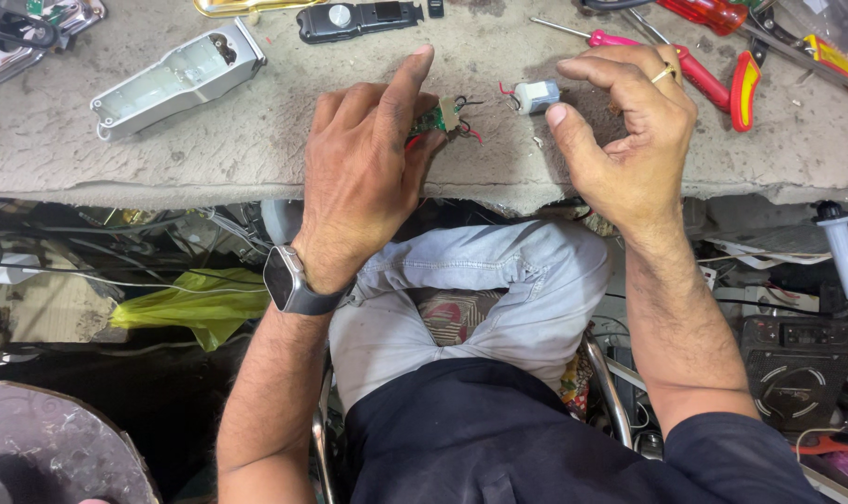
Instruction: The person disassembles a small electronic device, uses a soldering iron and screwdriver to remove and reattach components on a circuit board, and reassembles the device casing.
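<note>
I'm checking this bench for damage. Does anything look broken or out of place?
The small green circuit board under the left hand has loose wires. The bench's front edge is chipped and crumbling.

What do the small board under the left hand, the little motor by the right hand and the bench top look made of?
Circuit board: green laminate, probably fibreglass, with thin insulated wires attached. Small motor: pale metal can, dull sheen, red lead. Bench top: grey, rough and chipped at the edge, likely concrete or stone.
</note>
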A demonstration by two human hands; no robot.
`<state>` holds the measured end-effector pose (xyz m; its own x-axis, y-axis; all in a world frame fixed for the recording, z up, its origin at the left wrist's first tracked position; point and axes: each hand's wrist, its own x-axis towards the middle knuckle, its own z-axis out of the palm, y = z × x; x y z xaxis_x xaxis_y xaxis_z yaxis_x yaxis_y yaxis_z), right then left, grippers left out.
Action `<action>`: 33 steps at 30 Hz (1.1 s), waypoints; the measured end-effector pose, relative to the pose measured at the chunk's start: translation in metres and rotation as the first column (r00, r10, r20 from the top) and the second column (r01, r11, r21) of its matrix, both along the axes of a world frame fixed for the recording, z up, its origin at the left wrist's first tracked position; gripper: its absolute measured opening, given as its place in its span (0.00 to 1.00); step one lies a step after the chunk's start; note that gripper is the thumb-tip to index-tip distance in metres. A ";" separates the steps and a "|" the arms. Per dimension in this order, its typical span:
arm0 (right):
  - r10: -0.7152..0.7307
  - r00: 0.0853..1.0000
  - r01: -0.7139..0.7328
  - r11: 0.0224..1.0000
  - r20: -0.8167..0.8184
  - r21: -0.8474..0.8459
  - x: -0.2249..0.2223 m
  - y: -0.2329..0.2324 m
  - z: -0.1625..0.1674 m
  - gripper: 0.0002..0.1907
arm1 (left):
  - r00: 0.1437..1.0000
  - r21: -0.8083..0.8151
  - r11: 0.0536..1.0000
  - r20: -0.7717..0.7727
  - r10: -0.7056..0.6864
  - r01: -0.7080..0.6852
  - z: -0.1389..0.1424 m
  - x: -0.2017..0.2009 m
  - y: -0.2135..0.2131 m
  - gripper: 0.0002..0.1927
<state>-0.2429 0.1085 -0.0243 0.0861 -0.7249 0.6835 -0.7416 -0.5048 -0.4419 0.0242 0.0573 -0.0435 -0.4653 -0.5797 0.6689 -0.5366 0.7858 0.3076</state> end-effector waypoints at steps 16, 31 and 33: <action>0.050 0.994 -0.035 0.989 -0.099 0.146 0.008 -0.004 0.006 0.28 | 1.000 0.072 0.997 -0.004 -0.031 0.031 0.006 0.016 0.001 0.43; 0.100 0.991 -0.085 0.984 -0.093 0.156 0.014 -0.006 0.011 0.27 | 0.916 -0.226 0.901 0.074 0.394 -0.369 0.022 0.158 -0.021 0.33; 0.084 0.996 -0.083 0.975 0.005 0.208 0.014 -0.006 0.012 0.27 | 0.933 -0.197 0.919 0.044 0.356 -0.341 0.023 0.153 -0.023 0.34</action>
